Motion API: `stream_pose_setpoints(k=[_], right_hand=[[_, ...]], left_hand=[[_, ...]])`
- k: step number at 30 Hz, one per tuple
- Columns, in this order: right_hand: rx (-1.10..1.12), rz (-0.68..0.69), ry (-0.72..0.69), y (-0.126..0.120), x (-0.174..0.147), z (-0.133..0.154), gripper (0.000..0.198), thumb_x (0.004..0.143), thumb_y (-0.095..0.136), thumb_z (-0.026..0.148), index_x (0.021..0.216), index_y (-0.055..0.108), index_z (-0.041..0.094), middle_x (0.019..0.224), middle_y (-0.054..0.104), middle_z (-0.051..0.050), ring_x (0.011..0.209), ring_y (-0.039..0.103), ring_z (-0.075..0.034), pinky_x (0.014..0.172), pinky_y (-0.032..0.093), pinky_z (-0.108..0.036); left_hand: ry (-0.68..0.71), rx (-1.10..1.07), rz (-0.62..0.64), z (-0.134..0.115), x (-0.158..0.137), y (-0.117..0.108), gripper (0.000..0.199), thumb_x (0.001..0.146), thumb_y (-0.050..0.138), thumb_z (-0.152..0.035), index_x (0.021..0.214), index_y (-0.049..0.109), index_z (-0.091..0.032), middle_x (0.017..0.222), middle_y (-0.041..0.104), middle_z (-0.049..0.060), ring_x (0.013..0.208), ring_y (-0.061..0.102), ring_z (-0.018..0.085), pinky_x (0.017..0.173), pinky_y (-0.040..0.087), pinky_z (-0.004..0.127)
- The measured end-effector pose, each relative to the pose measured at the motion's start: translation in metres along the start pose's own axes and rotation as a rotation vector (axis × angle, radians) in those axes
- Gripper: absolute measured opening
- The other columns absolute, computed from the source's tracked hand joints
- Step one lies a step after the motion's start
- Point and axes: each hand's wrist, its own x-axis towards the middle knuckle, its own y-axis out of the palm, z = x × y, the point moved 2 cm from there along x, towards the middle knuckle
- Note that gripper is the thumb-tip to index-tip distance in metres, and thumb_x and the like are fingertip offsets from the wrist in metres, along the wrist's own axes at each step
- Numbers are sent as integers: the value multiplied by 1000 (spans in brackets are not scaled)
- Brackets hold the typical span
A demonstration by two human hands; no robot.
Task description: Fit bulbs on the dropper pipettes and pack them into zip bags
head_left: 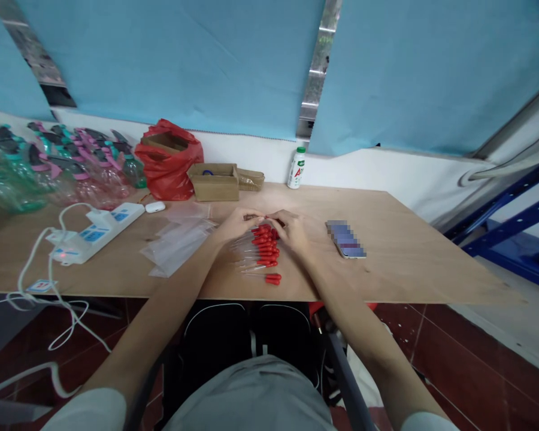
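Note:
Glass droppers with red rubber bulbs (266, 246) lie in a loose column on the wooden table, their clear tubes pointing left. Over the far end of this pile my left hand (239, 224) and my right hand (291, 228) meet at the fingertips. Both are closed in a pinch. A bit of red shows between the fingertips and looks like a dropper's bulb; the fingers cover most of it. Clear plastic bags (177, 246) lie spread out beside my left forearm. One small group of droppers (273, 279) sits apart, nearer the table's front edge.
A phone (345, 239) lies to the right. Along the back stand a white bottle (297, 169), a cardboard box (215, 182) and a red plastic bag (168, 170). On the left are a power strip (101, 232) with loose cables, a white case (155, 206) and several spray bottles (90, 179).

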Motion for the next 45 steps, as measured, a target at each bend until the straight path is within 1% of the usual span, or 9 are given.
stream_pose_setpoints(k=[3,7,13,23,27,30,39,43,45], right_hand=[[4,30,-13,0,2,-1,33,108,57,45,102,79,22,99,79,-12,90,73,-24,87,57,-37],[12,48,-30,-2,2,-1,32,108,57,44,100,79,22,102,78,-12,92,73,-24,89,57,-37],[0,19,-43,-2,-1,-2,27,108,58,39,103,78,21,99,79,-10,89,74,-23,87,57,-35],[-27,1,25,9,-2,-8,25,105,62,39,103,80,22,103,80,-11,92,74,-24,89,59,-38],[-20,-10,20,6,-3,-8,24,105,63,39,104,80,22,103,80,-10,91,74,-24,90,59,-38],[3,-2,28,3,-4,-6,25,105,64,41,103,80,22,102,80,-10,91,74,-24,91,59,-38],[180,-126,169,3,1,1,32,98,71,49,109,77,19,105,80,-10,83,71,-21,79,59,-34],[209,-107,180,2,2,-2,32,97,71,49,105,78,18,100,80,-8,80,70,-19,74,58,-31],[215,-94,166,1,2,-2,31,98,70,47,102,78,18,97,80,-7,78,69,-18,73,57,-30]], left_hand=[[-2,15,10,2,0,-1,46,92,72,-57,106,85,-15,96,83,10,86,74,23,87,60,39],[-7,39,2,1,0,-2,44,92,72,-55,109,85,-16,105,84,10,92,75,25,91,59,40],[-4,67,-11,-2,1,2,45,92,73,-58,109,86,-18,108,85,10,96,77,27,96,60,45],[3,133,-37,1,-2,1,32,94,72,-47,107,86,-22,112,84,10,103,78,29,99,59,47],[79,266,-51,-8,-4,1,24,97,70,-36,108,86,-23,111,84,8,102,77,27,97,58,43],[145,315,-53,-15,-5,1,22,97,69,-33,108,86,-24,112,84,6,102,77,26,96,58,42],[128,136,-143,-10,-1,0,27,96,71,-39,110,86,-20,108,84,10,97,75,25,93,57,39],[110,128,-148,-10,-3,-2,29,95,73,-41,110,86,-20,105,84,9,93,75,24,87,56,37],[111,109,-121,-11,-4,-3,30,97,72,-43,111,86,-20,108,84,9,96,76,25,88,56,37]])
